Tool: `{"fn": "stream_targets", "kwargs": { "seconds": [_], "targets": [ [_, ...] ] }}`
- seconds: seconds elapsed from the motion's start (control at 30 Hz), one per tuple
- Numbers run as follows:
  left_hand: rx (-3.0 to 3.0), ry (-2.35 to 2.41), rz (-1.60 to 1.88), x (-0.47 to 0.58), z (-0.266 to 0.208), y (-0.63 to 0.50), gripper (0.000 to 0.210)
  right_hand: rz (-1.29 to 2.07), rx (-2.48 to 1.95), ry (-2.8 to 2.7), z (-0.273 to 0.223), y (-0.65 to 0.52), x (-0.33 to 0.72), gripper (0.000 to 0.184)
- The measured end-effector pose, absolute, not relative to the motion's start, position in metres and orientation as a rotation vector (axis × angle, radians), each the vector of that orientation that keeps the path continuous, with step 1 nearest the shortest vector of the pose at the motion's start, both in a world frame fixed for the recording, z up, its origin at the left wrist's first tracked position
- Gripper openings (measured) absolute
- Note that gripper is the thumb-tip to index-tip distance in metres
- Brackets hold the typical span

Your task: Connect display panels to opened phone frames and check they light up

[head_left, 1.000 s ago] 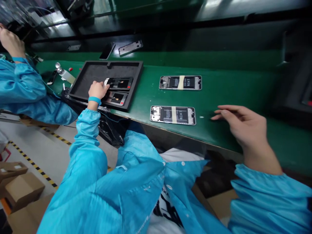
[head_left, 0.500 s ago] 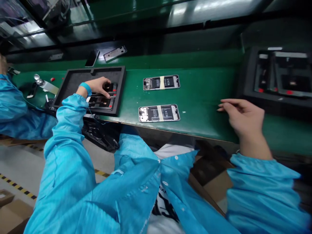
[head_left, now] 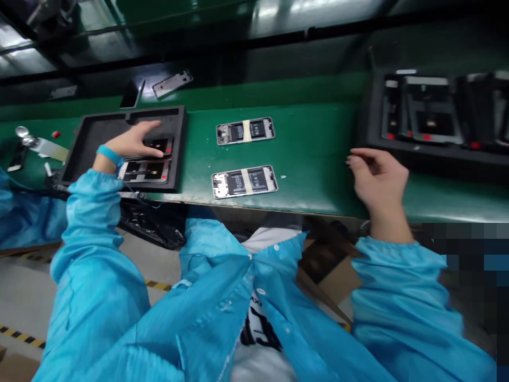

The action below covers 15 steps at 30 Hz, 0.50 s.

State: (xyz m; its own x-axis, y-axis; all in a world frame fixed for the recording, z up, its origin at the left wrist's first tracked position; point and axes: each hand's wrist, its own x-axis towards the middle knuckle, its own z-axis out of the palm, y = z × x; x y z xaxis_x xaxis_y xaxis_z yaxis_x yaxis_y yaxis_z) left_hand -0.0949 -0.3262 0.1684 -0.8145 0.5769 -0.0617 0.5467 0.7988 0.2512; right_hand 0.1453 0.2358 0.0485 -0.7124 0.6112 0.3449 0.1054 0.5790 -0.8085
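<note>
My left hand (head_left: 133, 142) is over a dark foam tray (head_left: 181, 159), with its fingers and thumb spread. Its thumb side lies by a phone screen (head_left: 161, 146) with a red tab; I cannot tell whether they touch. Nearer the front of that tray is another screen part (head_left: 149, 171). My right hand (head_left: 379, 178) hovers at the green bench's right part, fingers curled, thumb and forefinger tips close together with nothing visible between them. Between my hands lie two opened phones, a far one (head_left: 258, 129) and a near one (head_left: 260, 180), each with a pale strip across its battery.
A second foam tray (head_left: 371, 127) with several screens stands at the right. Behind the left tray lie a silver phone frame (head_left: 172, 84) and a dark phone (head_left: 130, 95). A bottle (head_left: 50, 148) stands at the left, near another person's blue sleeve (head_left: 32, 212).
The view has swung right, showing more of the right tray. My left hand's fingers have spread apart from their earlier curl around the screen. My right hand stays curled.
</note>
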Motion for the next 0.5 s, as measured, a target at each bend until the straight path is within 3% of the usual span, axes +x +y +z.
{"fn": "stream_targets", "kwargs": {
  "seconds": [0.07,0.13,0.2,0.3,0.43,0.5],
  "targets": [
    [1.039,3.081,0.514,-0.054,0.167,-0.316,0.092,0.835,-0.509,-2.271,0.053,0.239,0.153,0.022],
    [1.146,3.224,0.685,-0.003,0.158,-0.295,0.058,0.627,-0.506,-2.312,0.063,0.244,0.157,0.022],
    [1.374,3.176,0.763,0.045,0.140,-0.268,0.039,0.456,-0.595,-2.304,0.079,0.252,0.156,0.022],
    [1.618,3.021,0.808,0.086,0.100,-0.228,0.044,0.255,-0.861,-2.251,0.115,0.276,0.144,0.030],
    [1.618,3.045,0.930,0.082,0.053,-0.194,0.051,0.308,-1.139,-2.509,0.157,0.307,0.129,0.082],
    [1.584,3.083,0.966,0.074,0.042,-0.188,0.050,0.314,-1.117,-2.599,0.166,0.308,0.124,0.082]
  ]
}}
